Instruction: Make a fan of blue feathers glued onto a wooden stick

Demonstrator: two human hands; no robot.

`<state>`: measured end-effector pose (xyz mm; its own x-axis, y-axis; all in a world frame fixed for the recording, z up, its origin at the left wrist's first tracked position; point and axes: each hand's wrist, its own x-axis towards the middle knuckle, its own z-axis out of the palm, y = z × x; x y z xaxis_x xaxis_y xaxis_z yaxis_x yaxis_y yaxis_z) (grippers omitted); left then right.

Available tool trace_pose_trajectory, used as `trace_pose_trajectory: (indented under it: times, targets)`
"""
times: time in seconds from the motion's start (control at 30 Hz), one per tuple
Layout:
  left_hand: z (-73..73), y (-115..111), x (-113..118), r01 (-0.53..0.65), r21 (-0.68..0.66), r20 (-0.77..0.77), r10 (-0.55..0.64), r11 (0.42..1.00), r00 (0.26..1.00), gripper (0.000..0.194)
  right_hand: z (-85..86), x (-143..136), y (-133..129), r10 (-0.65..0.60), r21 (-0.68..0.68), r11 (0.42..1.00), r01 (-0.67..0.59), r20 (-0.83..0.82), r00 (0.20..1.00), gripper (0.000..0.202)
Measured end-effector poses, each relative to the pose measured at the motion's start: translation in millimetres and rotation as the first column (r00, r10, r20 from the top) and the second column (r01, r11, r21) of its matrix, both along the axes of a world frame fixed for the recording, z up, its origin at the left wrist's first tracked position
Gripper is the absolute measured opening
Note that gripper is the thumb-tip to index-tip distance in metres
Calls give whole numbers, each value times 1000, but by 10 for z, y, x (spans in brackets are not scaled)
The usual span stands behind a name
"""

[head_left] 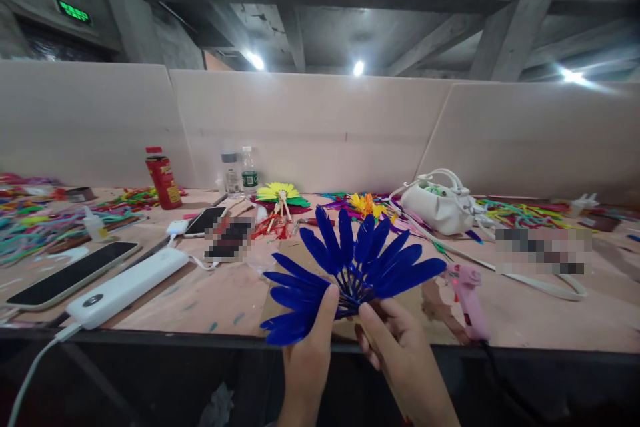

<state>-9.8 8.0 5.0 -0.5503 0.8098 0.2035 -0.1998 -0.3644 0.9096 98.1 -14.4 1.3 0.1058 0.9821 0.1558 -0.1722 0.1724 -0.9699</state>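
Observation:
A fan of deep blue feathers (345,247) spreads out above the table's front edge, its quills gathered at the bottom centre. On the left side, my left hand (313,347) grips the lower feathers with the thumb on top. My right hand (395,340) pinches the base near the gathered quills; its fingers curl behind, and what lies under them is partly hidden. Behind the fan lies a piece of brown cardboard (287,260). A pink glue gun (470,300) rests to the right of my right hand, its black cord hanging over the edge.
At left lie a white power bank (127,287), a phone (75,273) and a small glue bottle (95,223). Further back stand a red bottle (163,180), two clear bottles (249,172), a yellow feather piece (277,192) and a white handbag (435,207) with its strap across the table.

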Motion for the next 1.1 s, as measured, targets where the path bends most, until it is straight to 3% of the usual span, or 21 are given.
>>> trace_pose_trajectory:
  times: [0.33,0.6,0.9,1.1]
  targets:
    - [100,-96,-7,-48,-7,-172,46,999,984,29,13,-43,25,-11,7,1000,12,-115,993,50]
    - [135,-123,13,-29,8,-205,30,1000,978,29,68,-98,10,-74,-49,997,65,-208,975,48]
    - [132,-111,18,-7,-13,-200,4,1000,980,28,34,-98,9,-116,-25,993,114,-129,985,49]
    - [114,-85,-23,-90,-2,-192,88,996,977,28,20,-39,4,-2,55,998,6,-79,997,48]
